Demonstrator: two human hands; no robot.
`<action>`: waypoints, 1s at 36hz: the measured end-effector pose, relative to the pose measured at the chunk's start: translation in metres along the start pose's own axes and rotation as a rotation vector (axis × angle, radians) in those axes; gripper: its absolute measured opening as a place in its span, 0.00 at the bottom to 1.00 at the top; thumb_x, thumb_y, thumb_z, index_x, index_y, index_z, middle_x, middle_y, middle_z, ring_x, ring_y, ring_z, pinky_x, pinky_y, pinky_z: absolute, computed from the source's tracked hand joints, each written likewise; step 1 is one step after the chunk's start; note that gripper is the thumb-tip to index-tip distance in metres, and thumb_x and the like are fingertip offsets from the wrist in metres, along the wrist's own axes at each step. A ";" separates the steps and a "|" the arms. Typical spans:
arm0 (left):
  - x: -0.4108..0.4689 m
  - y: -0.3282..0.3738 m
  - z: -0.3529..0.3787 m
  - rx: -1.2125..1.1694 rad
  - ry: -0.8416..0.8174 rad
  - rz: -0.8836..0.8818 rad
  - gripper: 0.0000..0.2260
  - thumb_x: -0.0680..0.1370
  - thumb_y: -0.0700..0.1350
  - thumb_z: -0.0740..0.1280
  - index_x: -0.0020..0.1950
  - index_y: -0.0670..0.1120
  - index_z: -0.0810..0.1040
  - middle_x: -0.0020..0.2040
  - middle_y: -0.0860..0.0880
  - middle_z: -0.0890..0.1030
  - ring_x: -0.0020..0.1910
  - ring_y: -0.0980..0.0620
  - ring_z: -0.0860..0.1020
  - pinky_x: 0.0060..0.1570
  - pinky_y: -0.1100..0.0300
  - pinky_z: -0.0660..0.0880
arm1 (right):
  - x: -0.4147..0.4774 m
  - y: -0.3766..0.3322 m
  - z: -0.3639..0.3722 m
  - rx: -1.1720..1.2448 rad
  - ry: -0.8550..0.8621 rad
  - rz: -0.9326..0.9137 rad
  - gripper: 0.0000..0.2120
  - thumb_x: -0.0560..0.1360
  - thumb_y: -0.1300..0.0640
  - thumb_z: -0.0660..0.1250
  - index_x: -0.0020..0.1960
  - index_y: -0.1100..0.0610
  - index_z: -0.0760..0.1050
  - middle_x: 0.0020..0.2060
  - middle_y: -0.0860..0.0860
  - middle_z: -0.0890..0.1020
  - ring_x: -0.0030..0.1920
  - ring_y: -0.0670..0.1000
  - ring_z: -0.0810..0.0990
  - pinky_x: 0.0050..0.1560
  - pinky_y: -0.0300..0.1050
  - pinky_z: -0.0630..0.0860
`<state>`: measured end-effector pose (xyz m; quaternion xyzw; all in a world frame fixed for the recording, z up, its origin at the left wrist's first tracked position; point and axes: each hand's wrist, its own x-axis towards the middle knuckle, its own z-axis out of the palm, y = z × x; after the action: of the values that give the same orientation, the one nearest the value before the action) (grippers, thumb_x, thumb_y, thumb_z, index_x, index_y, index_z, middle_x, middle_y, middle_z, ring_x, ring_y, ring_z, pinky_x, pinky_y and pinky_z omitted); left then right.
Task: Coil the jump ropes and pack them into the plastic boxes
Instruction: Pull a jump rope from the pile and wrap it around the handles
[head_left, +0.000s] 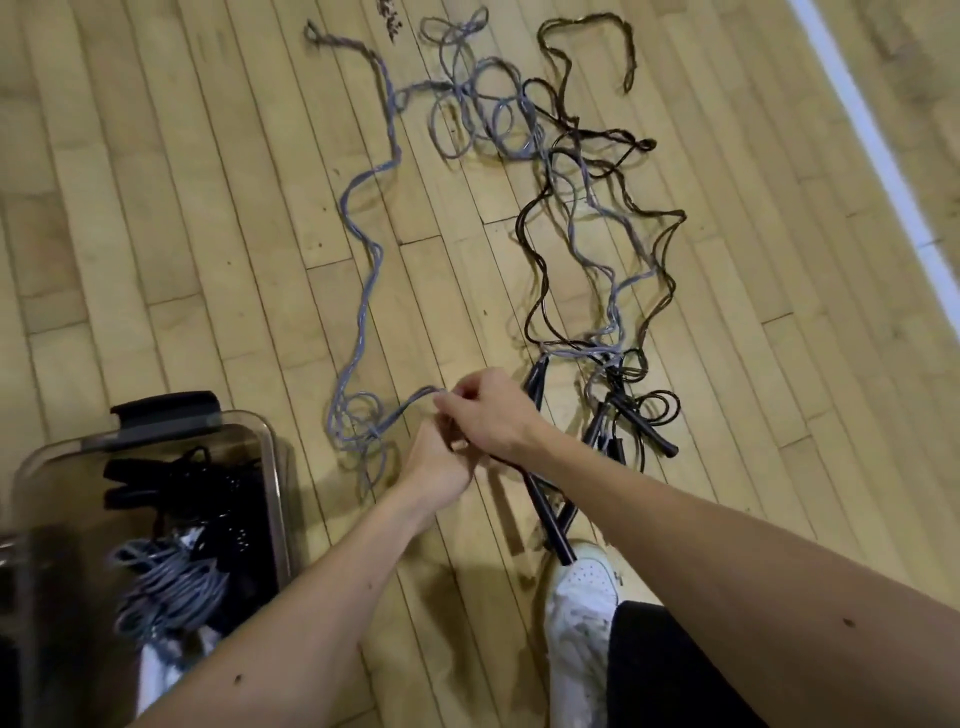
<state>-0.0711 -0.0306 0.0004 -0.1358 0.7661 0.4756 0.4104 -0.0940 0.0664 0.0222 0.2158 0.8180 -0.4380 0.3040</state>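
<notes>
A grey jump rope (363, 291) snakes over the wooden floor from the far top down to my hands. My right hand (493, 413) pinches this rope where it bends near my fingertips. Just below it, my left hand (441, 465) grips the rope's black handles (545, 519), which stick out toward my shoe. A clear plastic box (275, 467) stands at the lower left and holds a coiled grey rope (166, 587) and black ropes (223, 499). More grey and dark brown ropes (597, 218) lie tangled to the right.
Loose black handles (639, 421) lie on the floor right of my hands. My white shoe (582, 613) is at the bottom centre. A white floor line (883, 156) runs along the upper right. The box's dark latch (166, 408) faces the far side.
</notes>
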 end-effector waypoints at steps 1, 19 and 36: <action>-0.006 0.008 -0.006 -0.028 0.011 0.029 0.07 0.81 0.41 0.67 0.58 0.49 0.74 0.43 0.55 0.80 0.40 0.58 0.77 0.41 0.65 0.76 | -0.004 -0.010 -0.007 0.028 0.002 -0.007 0.14 0.80 0.52 0.66 0.45 0.61 0.82 0.38 0.54 0.84 0.42 0.52 0.83 0.45 0.45 0.79; -0.245 0.194 -0.126 -0.002 0.141 0.516 0.12 0.83 0.48 0.63 0.47 0.42 0.80 0.38 0.44 0.85 0.38 0.49 0.86 0.45 0.51 0.83 | -0.224 -0.139 -0.126 0.019 -0.145 -0.352 0.31 0.73 0.33 0.69 0.67 0.53 0.76 0.59 0.46 0.82 0.58 0.44 0.79 0.58 0.40 0.73; -0.639 0.276 -0.137 -0.303 0.131 0.936 0.20 0.80 0.56 0.64 0.53 0.39 0.78 0.49 0.41 0.83 0.42 0.48 0.84 0.46 0.55 0.82 | -0.563 -0.233 -0.156 0.303 -0.143 -1.007 0.12 0.84 0.55 0.62 0.43 0.58 0.71 0.30 0.52 0.71 0.29 0.53 0.72 0.31 0.43 0.72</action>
<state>0.0953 -0.1210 0.6843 0.1351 0.6914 0.7053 0.0796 0.1199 0.0279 0.6125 -0.1925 0.7251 -0.6567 0.0766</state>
